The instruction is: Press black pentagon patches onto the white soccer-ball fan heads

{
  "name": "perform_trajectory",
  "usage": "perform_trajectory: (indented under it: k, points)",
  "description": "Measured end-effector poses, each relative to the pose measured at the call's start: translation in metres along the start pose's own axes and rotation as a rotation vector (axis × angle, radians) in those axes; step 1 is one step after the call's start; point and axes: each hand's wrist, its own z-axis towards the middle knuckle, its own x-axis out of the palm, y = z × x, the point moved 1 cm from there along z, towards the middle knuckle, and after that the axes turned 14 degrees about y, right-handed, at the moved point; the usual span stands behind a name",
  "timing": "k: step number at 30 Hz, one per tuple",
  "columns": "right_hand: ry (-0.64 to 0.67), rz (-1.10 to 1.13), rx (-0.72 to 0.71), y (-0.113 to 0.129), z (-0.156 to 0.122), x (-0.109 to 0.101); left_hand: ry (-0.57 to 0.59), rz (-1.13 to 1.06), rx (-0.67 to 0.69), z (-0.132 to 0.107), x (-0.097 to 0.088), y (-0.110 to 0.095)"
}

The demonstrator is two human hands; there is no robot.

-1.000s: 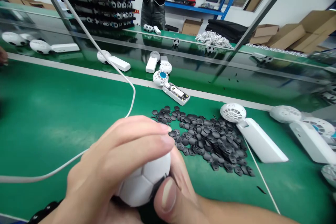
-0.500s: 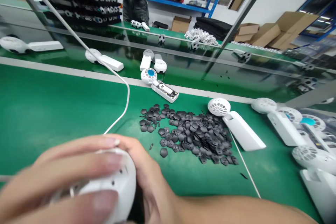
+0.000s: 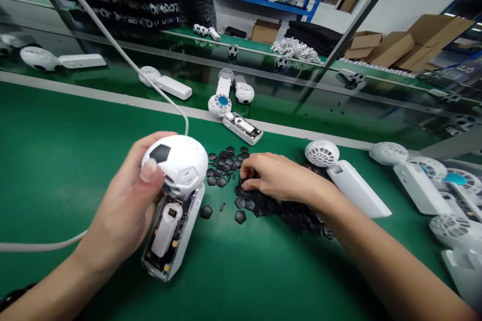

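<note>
Fan [image 3: 173,210] is sitting in the left hand [image 3: 126,195], left of a pile [image 3: 271,206] of black pentagons; whether its lower end is touching the green surface [image 3: 226,281] is hard to tell. The left hand is clamping around the fan's white head [image 3: 184,153], the thumb pressing on its near side. The right hand [image 3: 273,175] is resting at the pile's left part, fingers curling down; whether the tips are pinching a pentagon is hidden.

Work on this fan is looking partly done. One black pentagon [image 3: 160,153] is filling a place on the head, while a pentagon-shaped patch [image 3: 188,176] nearby is showing white. The handle [image 3: 188,230] is exposing its circuit board [image 3: 176,235], so more pentagons and a cover are probably remaining to be fitted.

Loose pentagons are lying between fan and pile. A second fan [image 3: 344,178] is lying right of the pile, its handle showing plain white; a third fan [image 3: 235,123] is lying by the pale rail [image 3: 289,132], its board exposed too.
</note>
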Motion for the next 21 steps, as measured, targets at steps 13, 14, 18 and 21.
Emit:
perform_trajectory:
  k: [13, 14, 18, 21]
  points:
    - [-0.852, -0.169, -0.811, 0.032, -0.009, -0.004, 0.269, -0.199, -0.566, 0.024, 0.022, 0.01]
    - [-0.871, -0.236, -0.891, 0.033, -0.006, 0.001, 0.29, -0.213, -0.587, 0.022, 0.022, 0.01]
    - [-0.856, -0.351, -1.001, 0.033, 0.005, 0.012, 0.337, -0.256, -0.624, 0.018, 0.019, 0.007]
    - [-0.837, -0.36, -1.037, 0.03, 0.006, 0.016, 0.361, -0.277, -0.6, 0.018, 0.018, 0.007]
